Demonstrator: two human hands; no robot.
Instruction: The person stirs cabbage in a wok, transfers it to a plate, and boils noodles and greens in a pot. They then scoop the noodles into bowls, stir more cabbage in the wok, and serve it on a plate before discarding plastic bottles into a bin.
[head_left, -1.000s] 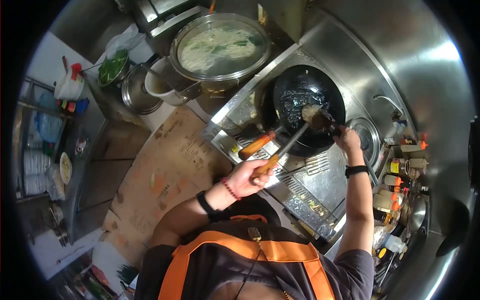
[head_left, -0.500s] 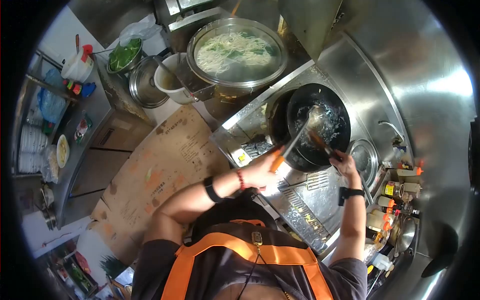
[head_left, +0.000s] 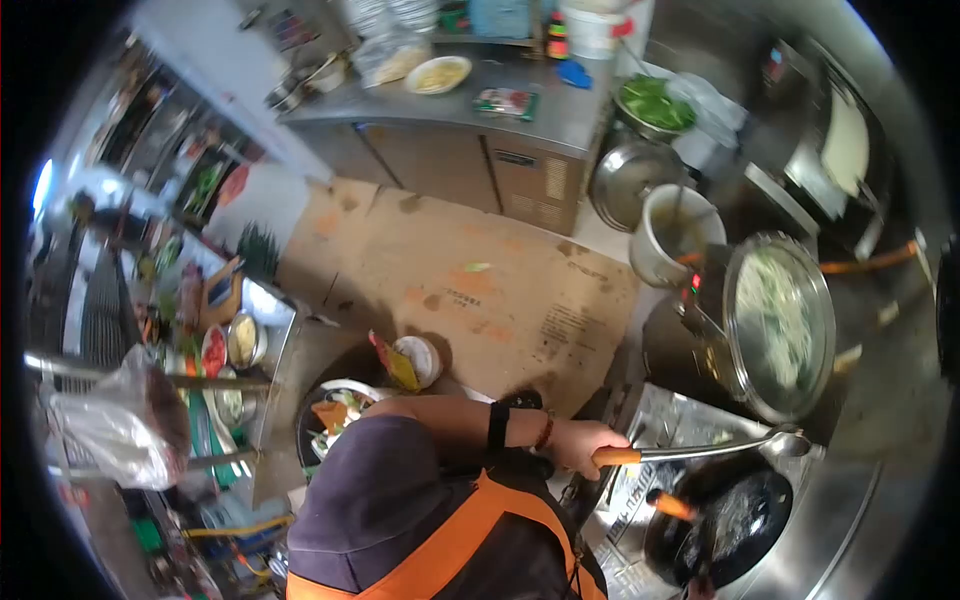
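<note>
A ladle [head_left: 700, 453] with an orange grip is held in my left hand [head_left: 585, 447], fingers wrapped round it. Its metal bowl is out of the wok [head_left: 775, 520], above the steel stove top near the pot. Liquid shines inside the black wok. A short orange-and-black handle [head_left: 672, 505] sticks out at the wok's near-left rim; what it belongs to is unclear. My right hand [head_left: 703, 588] is mostly cut off at the bottom edge, by a dark-handled utensil [head_left: 714, 540] that leans into the wok.
A steel pot [head_left: 742, 378] of pale noodles stands beyond the stove, beside a white bucket [head_left: 655, 262]. Flattened cardboard [head_left: 480, 270] covers the floor. A counter [head_left: 540, 125] bears a plate of food. Behind me are a bin [head_left: 305, 425] and a hanging plastic bag [head_left: 130, 430].
My head and body have turned left, so the stove now lies at the lower right. My left hand has lifted the ladle out of the wok towards the noodle pot.
</note>
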